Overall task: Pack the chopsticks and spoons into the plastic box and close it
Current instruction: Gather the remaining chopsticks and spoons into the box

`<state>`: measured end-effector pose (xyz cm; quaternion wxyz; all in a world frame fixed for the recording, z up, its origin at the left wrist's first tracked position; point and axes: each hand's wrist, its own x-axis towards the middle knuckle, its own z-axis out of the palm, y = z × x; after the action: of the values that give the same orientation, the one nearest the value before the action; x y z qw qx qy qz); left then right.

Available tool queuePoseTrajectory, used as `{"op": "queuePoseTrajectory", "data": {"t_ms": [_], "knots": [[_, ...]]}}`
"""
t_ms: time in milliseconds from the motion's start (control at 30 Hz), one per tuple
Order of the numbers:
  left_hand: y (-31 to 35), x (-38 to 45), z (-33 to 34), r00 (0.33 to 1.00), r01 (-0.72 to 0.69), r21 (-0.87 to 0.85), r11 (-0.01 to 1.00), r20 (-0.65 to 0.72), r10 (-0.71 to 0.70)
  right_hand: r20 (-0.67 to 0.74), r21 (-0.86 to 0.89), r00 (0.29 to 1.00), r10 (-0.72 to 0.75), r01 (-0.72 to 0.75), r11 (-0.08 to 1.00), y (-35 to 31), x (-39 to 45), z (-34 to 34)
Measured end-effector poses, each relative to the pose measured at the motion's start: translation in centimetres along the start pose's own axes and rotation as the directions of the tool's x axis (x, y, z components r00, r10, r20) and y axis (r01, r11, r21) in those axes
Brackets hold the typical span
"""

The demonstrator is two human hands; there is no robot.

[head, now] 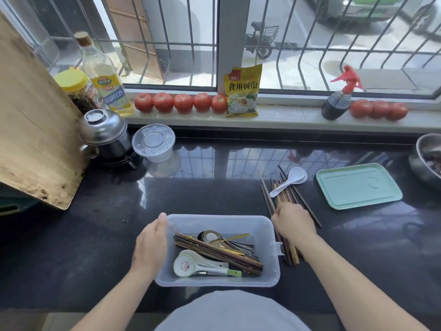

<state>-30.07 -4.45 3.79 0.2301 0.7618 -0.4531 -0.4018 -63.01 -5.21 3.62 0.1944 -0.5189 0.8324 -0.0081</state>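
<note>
The head view is looking down on a dark worktop [95, 235] under a window; at the far left a wooden board [35, 130] is leaning, with a steel pot [105, 137] and a clear tub [155, 144] sitting beside it near the back edge. At the front edge, in the middle, the plastic box [269, 235] is standing open; brown chopsticks [214, 252], metal spoons [214, 236] and white spoons [191, 265] are lying inside it. The left hand [150, 244] is holding the box's left wall, with its thumb lying along the rim. The right hand [294, 223] is reaching just past the box's right wall and closing its fingers on a loose bunch of chopsticks [284, 194] lying on the worktop; a white spoon [290, 181] is resting on top of that bunch, farther back. Toward the right edge the green lid [358, 185] is lying flat, apart from the box; a steel bowl [422, 158] is peeking in at the right edge.
</note>
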Motion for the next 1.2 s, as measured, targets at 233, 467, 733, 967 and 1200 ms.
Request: {"op": "queuePoseTrajectory", "data": {"t_ms": [233, 467, 733, 967, 1200], "knots": [[0.9, -0.4, -0.1, 0.999, 0.016, -0.071, 0.997, 0.044, -0.013, -0.126, 0.209, 0.646, -0.753, 0.759, 0.616, -7.5, -7.1, -4.6], [1.0, -0.5, -0.2, 0.999, 0.031, -0.040, 0.999, 0.043, -0.030, 0.499, -0.337, 0.704, -0.506, 0.695, 0.635, -8.0, -8.0, 1.8], [0.7, -0.2, -0.1, 0.999, 0.039, -0.030, 0.999, 0.033, -0.038, -0.150, 0.142, 0.839, -0.523, 0.542, 0.828, -6.0, -6.5, -1.7], [1.0, -0.5, -0.2, 1.000, 0.023, -0.021, 1.000, 0.014, -0.023, 0.037, 0.052, 0.999, 0.030, -0.032, 0.998, 2.6, 1.3, 1.3], [0.8, -0.4, 0.0, 1.000, 0.016, -0.008, 1.000, 0.006, -0.016, -0.033, -0.017, 0.999, 0.030, -0.031, 0.999, 3.0, 0.9, 5.3]]}}
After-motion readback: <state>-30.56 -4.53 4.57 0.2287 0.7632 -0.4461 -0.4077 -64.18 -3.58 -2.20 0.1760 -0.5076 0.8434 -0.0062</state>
